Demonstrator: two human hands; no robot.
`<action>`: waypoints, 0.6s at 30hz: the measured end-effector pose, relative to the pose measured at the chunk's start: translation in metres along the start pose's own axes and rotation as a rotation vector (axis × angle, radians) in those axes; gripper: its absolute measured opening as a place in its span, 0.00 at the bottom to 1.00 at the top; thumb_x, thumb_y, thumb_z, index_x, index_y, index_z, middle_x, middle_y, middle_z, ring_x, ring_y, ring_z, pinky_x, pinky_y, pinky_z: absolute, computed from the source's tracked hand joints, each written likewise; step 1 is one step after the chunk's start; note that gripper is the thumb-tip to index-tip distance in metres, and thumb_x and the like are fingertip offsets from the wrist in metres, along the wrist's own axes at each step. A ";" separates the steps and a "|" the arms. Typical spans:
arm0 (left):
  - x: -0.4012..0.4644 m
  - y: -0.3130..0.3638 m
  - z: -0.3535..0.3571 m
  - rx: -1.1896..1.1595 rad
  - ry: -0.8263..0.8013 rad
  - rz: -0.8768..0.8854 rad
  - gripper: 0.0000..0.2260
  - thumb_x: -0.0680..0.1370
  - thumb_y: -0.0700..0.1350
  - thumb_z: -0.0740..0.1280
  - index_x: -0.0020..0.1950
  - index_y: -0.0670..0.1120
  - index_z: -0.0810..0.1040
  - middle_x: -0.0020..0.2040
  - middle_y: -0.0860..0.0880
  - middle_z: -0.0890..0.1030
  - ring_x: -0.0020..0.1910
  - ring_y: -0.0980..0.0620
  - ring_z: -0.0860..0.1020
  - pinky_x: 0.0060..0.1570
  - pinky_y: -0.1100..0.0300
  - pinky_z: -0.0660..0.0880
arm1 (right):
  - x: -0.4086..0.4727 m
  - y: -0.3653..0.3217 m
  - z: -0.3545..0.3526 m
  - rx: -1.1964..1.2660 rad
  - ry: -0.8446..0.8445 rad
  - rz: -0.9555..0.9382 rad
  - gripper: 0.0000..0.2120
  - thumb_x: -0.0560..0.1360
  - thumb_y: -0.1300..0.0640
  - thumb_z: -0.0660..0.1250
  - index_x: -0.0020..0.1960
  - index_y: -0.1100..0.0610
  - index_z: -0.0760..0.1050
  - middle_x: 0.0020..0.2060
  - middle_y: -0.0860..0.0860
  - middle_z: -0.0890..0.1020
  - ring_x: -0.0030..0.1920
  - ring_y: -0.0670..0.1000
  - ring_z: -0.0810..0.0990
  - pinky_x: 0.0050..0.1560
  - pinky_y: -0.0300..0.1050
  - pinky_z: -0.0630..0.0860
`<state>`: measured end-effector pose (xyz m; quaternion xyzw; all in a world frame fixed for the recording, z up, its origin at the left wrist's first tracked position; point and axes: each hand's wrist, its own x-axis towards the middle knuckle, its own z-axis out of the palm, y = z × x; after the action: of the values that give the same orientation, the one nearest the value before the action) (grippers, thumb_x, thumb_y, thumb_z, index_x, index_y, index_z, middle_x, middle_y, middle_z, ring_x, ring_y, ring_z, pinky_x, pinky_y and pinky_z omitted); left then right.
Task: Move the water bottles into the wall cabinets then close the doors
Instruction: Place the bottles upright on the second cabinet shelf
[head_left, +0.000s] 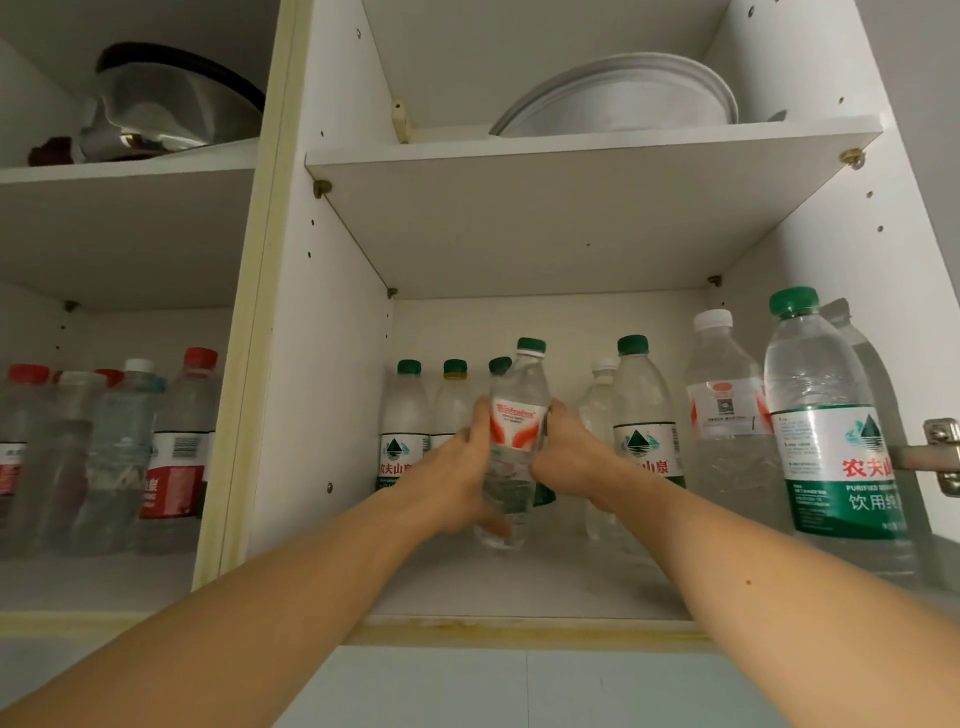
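A clear ribbed plastic water bottle (514, 441) with a red-and-white label and green cap stands mid-shelf in the white laminate wall cabinet (519, 587). The left hand (457, 478) and right hand (569, 457) both clasp it.

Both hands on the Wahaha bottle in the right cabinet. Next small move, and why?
Probably set it down and let go: the left hand and right hand grip the Wahaha bottle upright, its base low over the bare shelf floor, ahead of the green-capped row.
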<state>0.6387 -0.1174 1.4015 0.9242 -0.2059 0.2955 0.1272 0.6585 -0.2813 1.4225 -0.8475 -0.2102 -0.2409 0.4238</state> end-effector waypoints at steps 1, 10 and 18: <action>0.001 0.003 0.001 0.004 -0.005 0.004 0.67 0.67 0.55 0.82 0.77 0.57 0.25 0.78 0.45 0.65 0.70 0.44 0.73 0.67 0.44 0.74 | 0.002 0.001 0.000 -0.003 0.004 0.001 0.34 0.73 0.57 0.76 0.73 0.52 0.63 0.58 0.50 0.77 0.61 0.54 0.77 0.56 0.48 0.74; 0.014 0.008 0.001 -0.248 0.044 0.026 0.45 0.75 0.53 0.76 0.80 0.59 0.47 0.72 0.49 0.74 0.64 0.49 0.78 0.61 0.48 0.79 | 0.013 0.010 -0.007 0.075 -0.046 0.115 0.26 0.72 0.56 0.72 0.65 0.48 0.64 0.51 0.47 0.77 0.50 0.49 0.77 0.40 0.45 0.75; 0.017 0.009 0.008 -0.328 0.070 -0.171 0.41 0.77 0.54 0.73 0.79 0.53 0.50 0.66 0.46 0.75 0.53 0.47 0.79 0.41 0.48 0.85 | 0.012 0.009 0.000 -0.072 -0.051 0.170 0.35 0.74 0.47 0.72 0.76 0.49 0.59 0.53 0.49 0.73 0.46 0.48 0.76 0.38 0.44 0.76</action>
<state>0.6509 -0.1337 1.4060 0.8943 -0.1676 0.2781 0.3080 0.6732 -0.2847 1.4245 -0.8828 -0.1395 -0.1898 0.4064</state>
